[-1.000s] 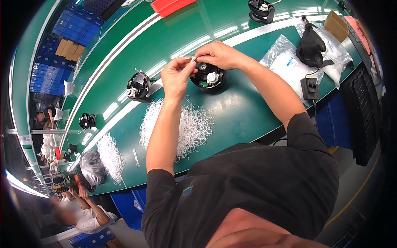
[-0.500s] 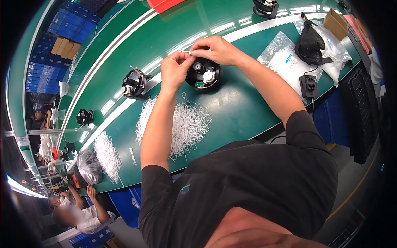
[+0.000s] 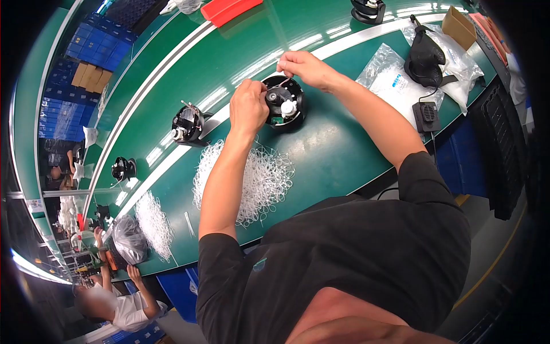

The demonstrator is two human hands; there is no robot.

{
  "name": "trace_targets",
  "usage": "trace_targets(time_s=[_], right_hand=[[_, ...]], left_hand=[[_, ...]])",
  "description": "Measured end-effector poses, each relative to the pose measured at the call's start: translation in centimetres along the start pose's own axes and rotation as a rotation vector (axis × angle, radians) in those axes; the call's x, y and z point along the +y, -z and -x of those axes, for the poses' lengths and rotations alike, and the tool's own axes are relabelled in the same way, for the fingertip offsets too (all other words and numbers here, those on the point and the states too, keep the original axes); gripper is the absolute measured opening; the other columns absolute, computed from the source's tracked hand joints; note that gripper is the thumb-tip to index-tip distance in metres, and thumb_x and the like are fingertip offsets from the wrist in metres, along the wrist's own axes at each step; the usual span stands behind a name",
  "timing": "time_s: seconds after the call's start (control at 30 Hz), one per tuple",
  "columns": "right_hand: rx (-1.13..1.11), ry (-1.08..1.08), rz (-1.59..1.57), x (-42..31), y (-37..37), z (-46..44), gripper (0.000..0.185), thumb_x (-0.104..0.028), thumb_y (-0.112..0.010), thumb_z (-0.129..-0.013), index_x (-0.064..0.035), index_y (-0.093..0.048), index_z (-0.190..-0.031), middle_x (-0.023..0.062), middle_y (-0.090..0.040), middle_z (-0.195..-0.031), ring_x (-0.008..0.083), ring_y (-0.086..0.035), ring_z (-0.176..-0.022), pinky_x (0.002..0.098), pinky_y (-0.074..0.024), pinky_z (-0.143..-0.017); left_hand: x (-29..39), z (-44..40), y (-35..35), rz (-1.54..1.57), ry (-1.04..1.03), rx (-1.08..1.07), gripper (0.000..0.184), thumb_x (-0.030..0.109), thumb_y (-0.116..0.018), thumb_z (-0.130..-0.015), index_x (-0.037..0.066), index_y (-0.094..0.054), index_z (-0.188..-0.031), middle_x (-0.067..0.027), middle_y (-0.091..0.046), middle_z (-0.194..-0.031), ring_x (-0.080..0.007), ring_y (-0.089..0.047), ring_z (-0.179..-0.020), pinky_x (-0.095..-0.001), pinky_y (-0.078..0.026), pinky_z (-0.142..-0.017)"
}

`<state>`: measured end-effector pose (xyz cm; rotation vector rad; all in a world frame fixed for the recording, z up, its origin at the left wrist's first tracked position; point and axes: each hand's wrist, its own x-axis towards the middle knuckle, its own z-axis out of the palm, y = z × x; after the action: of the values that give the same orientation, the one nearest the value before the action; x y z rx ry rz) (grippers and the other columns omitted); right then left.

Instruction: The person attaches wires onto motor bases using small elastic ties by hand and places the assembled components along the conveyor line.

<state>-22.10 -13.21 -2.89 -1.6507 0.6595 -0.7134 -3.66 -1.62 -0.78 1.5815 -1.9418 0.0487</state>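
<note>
A round black camera-like housing stands open on the green bench, with a lens, a white part and a bit of green circuit board inside. My left hand is closed at the housing's left rim; what its fingertips hold is hidden. Above the housing's upper edge, my right hand pinches the end of a thin light cable that runs down into the housing. Nearer my body, a large heap of white looped ties lies partly behind my left forearm.
Similar black units stand at left, far left and top. A smaller tie pile lies left, plastic bags and a black speaker-like box right. A red bin is beyond; a co-worker sits lower left.
My hands have moved apart: the right rose away with the thin cable stretched from its fingers, and the left dropped beside the housing's rim. The co-worker's arms have shifted.
</note>
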Motion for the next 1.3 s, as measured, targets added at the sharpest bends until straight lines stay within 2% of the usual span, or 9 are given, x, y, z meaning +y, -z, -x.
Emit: trace_targets(time_s=[0.27, 0.57, 0.67, 0.73, 0.8, 0.9, 1.03, 1.1, 1.3], right_hand=[[-0.08, 0.22, 0.643, -3.0, -1.5, 1.4, 0.019, -0.024, -0.067, -0.087, -0.0069, -0.07, -0.096, 0.0137, -0.068, -0.079, 0.0317, -0.065, -0.077, 0.0415, -0.0498, -0.071], [-0.232, 0.143, 0.907, -5.8, -1.3, 1.0, 0.013, -0.017, -0.066, -0.085, -0.0051, -0.069, -0.089, 0.0172, -0.068, -0.081, 0.0377, -0.065, -0.081, 0.0463, -0.0506, -0.074], [-0.098, 0.207, 0.636, -4.0, 0.1, 0.6, 0.028, -0.027, -0.067, -0.09, -0.0069, -0.066, -0.11, 0.0101, -0.067, -0.088, 0.0243, -0.064, -0.081, 0.0381, -0.0501, -0.071], [0.096, 0.189, 0.311, -2.6, 0.9, 0.7, 0.042, -0.037, -0.065, -0.094, -0.0067, -0.061, -0.123, 0.0043, -0.064, -0.094, 0.0136, -0.058, -0.082, 0.0302, -0.0475, -0.07], [0.364, 0.112, 0.161, -0.7, 2.0, 0.1, 0.042, -0.038, -0.062, -0.096, -0.0045, -0.061, -0.121, 0.0051, -0.065, -0.094, 0.0128, -0.058, -0.081, 0.0289, -0.0478, -0.071], [0.566, 0.0, 0.012, 3.7, 2.9, -0.4, 0.041, -0.039, -0.058, -0.099, -0.0019, -0.062, -0.116, 0.0054, -0.065, -0.094, 0.0107, -0.058, -0.082, 0.0264, -0.0483, -0.071], [0.612, -0.054, 0.087, 7.4, 1.7, 0.4, 0.035, -0.035, -0.062, -0.096, -0.0025, -0.064, -0.111, 0.0083, -0.068, -0.091, 0.0156, -0.062, -0.08, 0.0318, -0.0505, -0.072], [0.616, 0.003, 0.192, 7.8, 1.8, 0.2, 0.033, -0.033, -0.063, -0.095, -0.0033, -0.064, -0.109, 0.0101, -0.07, -0.09, 0.0184, -0.064, -0.079, 0.034, -0.0513, -0.073], [0.601, 0.065, 0.218, 6.9, 1.0, 1.0, 0.026, -0.026, -0.064, -0.095, -0.0036, -0.065, -0.107, 0.0089, -0.07, -0.09, 0.0159, -0.065, -0.078, 0.0305, -0.0512, -0.074]], left_hand=[[-0.2, 0.5, -0.5, 0.078, 0.036, 0.064, 0.005, 0.006, -0.065, -0.083, 0.001, -0.063, -0.084, -0.0176, -0.062, -0.084, -0.0394, -0.063, -0.08, -0.048, -0.05, -0.072], [-0.9, 0.3, -0.6, 0.062, 0.093, 0.093, 0.009, 0.009, -0.066, -0.083, 0.001, -0.063, -0.084, -0.0175, -0.063, -0.086, -0.037, -0.063, -0.074, -0.0455, -0.051, -0.069], [-3.1, 0.4, -0.5, 0.07, 0.099, 0.071, 0.019, 0.016, -0.068, -0.087, -0.001, -0.065, -0.097, -0.0177, -0.066, -0.093, -0.0319, -0.066, -0.074, -0.0418, -0.054, -0.066], [-2.3, 0.6, 0.8, 0.226, 0.373, -0.119, 0.029, 0.019, -0.069, -0.09, -0.003, -0.064, -0.107, -0.0187, -0.067, -0.098, -0.0281, -0.068, -0.077, -0.0386, -0.056, -0.063], [-1.8, 0.5, 2.0, 0.483, 0.59, -0.42, 0.042, 0.021, -0.064, -0.095, -0.008, -0.056, -0.124, -0.0211, -0.066, -0.106, -0.0233, -0.069, -0.082, -0.0311, -0.058, -0.058], [-3.1, 0.3, 0.7, 0.885, 0.742, -0.482, 0.039, 0.018, -0.058, -0.099, -0.01, -0.053, -0.126, -0.0191, -0.067, -0.105, -0.0212, -0.069, -0.079, -0.0289, -0.057, -0.057], [-4.3, -3.2, -1.1, 0.849, 0.794, -0.293, 0.027, 0.009, -0.048, -0.101, -0.011, -0.054, -0.118, -0.018, -0.066, -0.105, -0.0243, -0.072, -0.079, -0.0281, -0.061, -0.063], [-5.6, -5.5, -3.0, 0.966, 0.803, -0.082, 0.029, 0.007, -0.043, -0.101, -0.017, -0.049, -0.116, -0.024, -0.063, -0.109, -0.0349, -0.072, -0.087, -0.031, -0.064, -0.07], [-8.9, -9.0, -5.9, 1.106, 1.008, 0.27, 0.046, 0.005, -0.058, -0.097, -0.023, -0.036, -0.126, -0.0312, -0.048, -0.125, -0.0389, -0.068, -0.087, -0.0399, -0.064, -0.072]])
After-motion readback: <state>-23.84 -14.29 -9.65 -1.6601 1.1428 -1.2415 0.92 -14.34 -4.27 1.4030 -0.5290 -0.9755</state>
